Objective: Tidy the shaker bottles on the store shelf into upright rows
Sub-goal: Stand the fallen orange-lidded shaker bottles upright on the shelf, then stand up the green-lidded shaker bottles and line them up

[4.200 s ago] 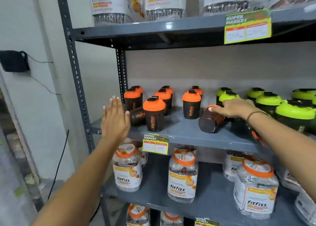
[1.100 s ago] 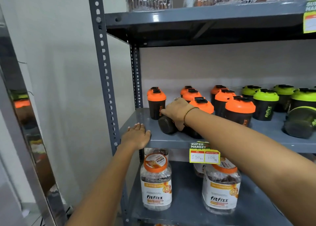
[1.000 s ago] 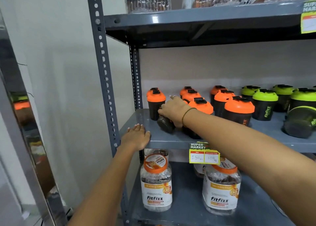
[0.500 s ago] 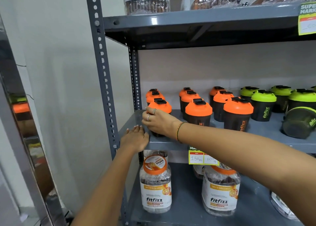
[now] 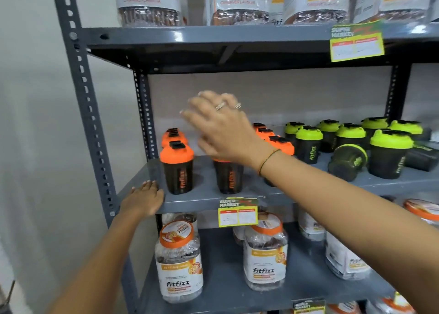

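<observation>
Dark shaker bottles with orange lids stand upright on the left of the grey middle shelf; the front-left orange-lidded bottle is nearest the edge. Green-lidded bottles stand to the right, and one green-lidded bottle lies on its side among them. My right hand hovers open above the orange row, fingers spread, holding nothing and hiding some bottles behind it. My left hand rests flat on the shelf's front-left corner.
Large fitfizz jars fill the lower shelf and more line the top shelf. A yellow price tag hangs from the middle shelf edge, another from the upper one. A perforated grey upright stands left, beside a white wall.
My right hand let go of the front-left orange bottle, now upright, and rose above the row with fingers open. My left hand stayed on the shelf corner. The view shifted right.
</observation>
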A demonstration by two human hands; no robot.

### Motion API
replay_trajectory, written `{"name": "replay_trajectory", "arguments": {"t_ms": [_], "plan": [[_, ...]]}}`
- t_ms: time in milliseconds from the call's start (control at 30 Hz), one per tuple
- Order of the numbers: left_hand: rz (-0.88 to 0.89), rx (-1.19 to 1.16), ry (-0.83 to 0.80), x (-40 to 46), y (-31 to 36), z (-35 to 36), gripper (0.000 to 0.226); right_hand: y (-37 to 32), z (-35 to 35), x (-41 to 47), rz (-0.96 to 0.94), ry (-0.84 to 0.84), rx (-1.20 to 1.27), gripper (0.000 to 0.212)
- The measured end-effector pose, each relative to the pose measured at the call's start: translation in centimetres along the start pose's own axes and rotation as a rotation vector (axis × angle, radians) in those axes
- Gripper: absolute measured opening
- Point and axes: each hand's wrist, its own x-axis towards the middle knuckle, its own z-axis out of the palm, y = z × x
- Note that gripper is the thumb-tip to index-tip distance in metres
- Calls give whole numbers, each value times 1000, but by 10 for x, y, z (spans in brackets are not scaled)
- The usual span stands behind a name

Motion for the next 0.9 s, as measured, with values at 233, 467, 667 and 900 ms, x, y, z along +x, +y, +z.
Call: {"name": "replay_trajectory", "arguments": {"t_ms": [233, 467, 667, 900], "plan": [[-14, 25, -16, 5, 0, 2, 59, 105, -9, -86, 891, 72, 202, 47], [-33, 19, 18, 3, 7, 2, 54, 152, 19, -207, 1548, -261, 222, 63], [-37, 10, 60, -1, 9, 2, 55, 160, 41, -256, 1723, -445, 284, 100], [-30, 13, 87, -3, 10, 3, 54, 179, 61, -277, 1932, -427, 540, 118]]}}
